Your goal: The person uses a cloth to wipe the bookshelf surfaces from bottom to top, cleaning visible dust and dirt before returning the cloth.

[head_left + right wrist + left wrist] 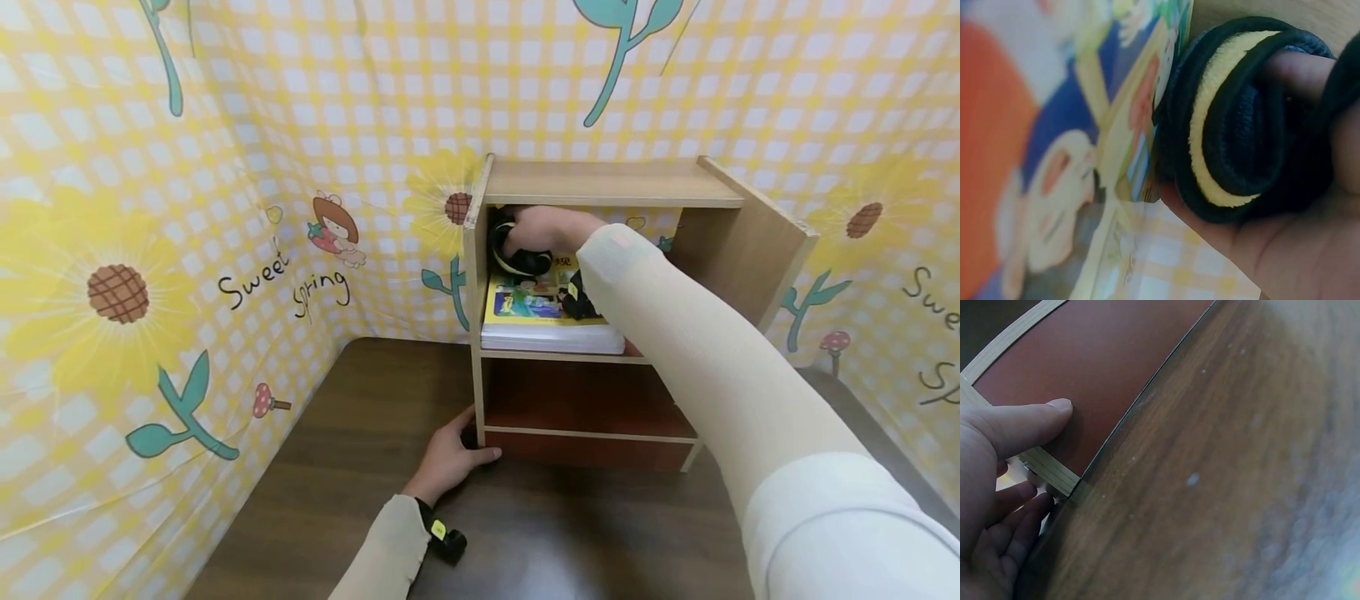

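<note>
A small wooden shelf unit (600, 179) stands on the table. Inside its upper compartment, my right hand (553, 229) grips a rolled-up black piece of soft material (1196, 131) with a yellow layer showing in the coil. The roll lies at the compartment's left wall, over a stack of books (551, 339); its far side is hidden by the hand. Low at the unit's front left corner, my left hand (446, 462) holds the side board. Its thumb (1035, 422) lies against the reddish-brown front panel (1104, 356), with the other fingers round behind the board.
The lower compartment (577, 400) has a reddish-brown inside. Around the unit spreads a dark brown wooden table (375, 417). Yellow checked cloth (300, 150) with sunflowers hangs close behind and at both sides.
</note>
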Available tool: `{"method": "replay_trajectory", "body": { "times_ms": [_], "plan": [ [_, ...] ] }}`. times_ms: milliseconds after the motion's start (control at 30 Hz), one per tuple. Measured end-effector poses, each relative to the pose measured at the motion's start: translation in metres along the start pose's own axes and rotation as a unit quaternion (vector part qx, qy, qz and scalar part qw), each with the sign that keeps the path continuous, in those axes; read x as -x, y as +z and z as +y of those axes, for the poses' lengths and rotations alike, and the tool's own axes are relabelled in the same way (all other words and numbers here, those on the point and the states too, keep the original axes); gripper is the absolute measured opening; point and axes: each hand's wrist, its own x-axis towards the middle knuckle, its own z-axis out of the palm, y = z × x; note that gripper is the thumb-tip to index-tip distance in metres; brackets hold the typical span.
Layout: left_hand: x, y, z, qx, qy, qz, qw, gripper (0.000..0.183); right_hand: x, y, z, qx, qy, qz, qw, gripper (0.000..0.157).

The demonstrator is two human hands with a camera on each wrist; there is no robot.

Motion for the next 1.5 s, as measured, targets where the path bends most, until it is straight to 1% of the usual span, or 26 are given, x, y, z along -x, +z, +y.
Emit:
{"method": "replay_trajectory", "body": {
  "times_ms": [233, 300, 367, 467, 533, 667, 800, 900, 1000, 1067, 1133, 1233, 1367, 1500],
  "plan": [
    [0.0, 0.001, 0.003, -0.003, 0.011, 0.0, 0.9999, 0.084, -0.003, -0.003, 0.004, -0.026, 0.014, 0.015, 0.999, 0.087],
    [0.001, 0.001, 0.004, -0.002, 0.006, -0.001, 1.0, 0.084, -0.004, -0.004, 0.005, -0.037, 0.023, 0.016, 0.999, 0.086],
    [0.002, 0.001, 0.005, -0.001, 0.004, -0.004, 1.0, 0.084, -0.005, -0.005, 0.007, -0.042, 0.031, 0.018, 0.998, 0.083],
    [0.004, 0.001, 0.004, -0.001, -0.001, -0.004, 1.0, 0.085, -0.008, -0.006, 0.009, -0.05, 0.044, 0.023, 0.998, 0.073],
    [0.004, 0.001, 0.003, 0.0, 0.003, -0.001, 1.0, 0.085, -0.01, -0.006, 0.009, -0.056, 0.044, 0.03, 0.997, 0.065],
    [0.003, 0.0, 0.003, -0.003, 0.002, 0.003, 1.0, 0.084, -0.015, -0.006, 0.01, -0.08, 0.035, 0.052, 0.995, 0.056],
    [0.004, 0.0, 0.005, -0.005, 0.001, 0.004, 1.0, 0.084, -0.02, -0.008, 0.016, -0.104, 0.028, 0.064, 0.992, 0.056],
    [0.005, 0.0, 0.005, -0.005, 0.0, 0.002, 1.0, 0.084, -0.021, -0.007, 0.023, -0.15, 0.033, 0.074, 0.985, 0.056],
    [0.006, 0.001, 0.006, -0.008, -0.002, -0.005, 1.0, 0.084, -0.019, -0.005, 0.03, -0.211, 0.048, 0.092, 0.972, 0.052],
    [0.007, 0.002, 0.007, -0.009, -0.004, -0.008, 0.9999, 0.084, -0.018, -0.004, 0.034, -0.239, 0.054, 0.104, 0.964, 0.051],
    [0.008, 0.002, 0.007, -0.008, -0.005, -0.01, 0.9999, 0.085, -0.017, -0.002, 0.037, -0.255, 0.055, 0.113, 0.959, 0.051],
    [0.008, 0.003, 0.008, -0.007, -0.005, -0.009, 0.9999, 0.085, -0.017, -0.002, 0.041, -0.276, 0.044, 0.123, 0.952, 0.05],
    [0.008, 0.005, 0.009, -0.006, -0.001, -0.008, 0.9999, 0.085, -0.018, -0.001, 0.044, -0.312, 0.027, 0.131, 0.941, 0.045],
    [0.008, 0.007, 0.01, -0.002, 0.001, -0.009, 1.0, 0.085, -0.019, 0.0, 0.046, -0.341, 0.014, 0.144, 0.929, 0.05]
  ]
}}
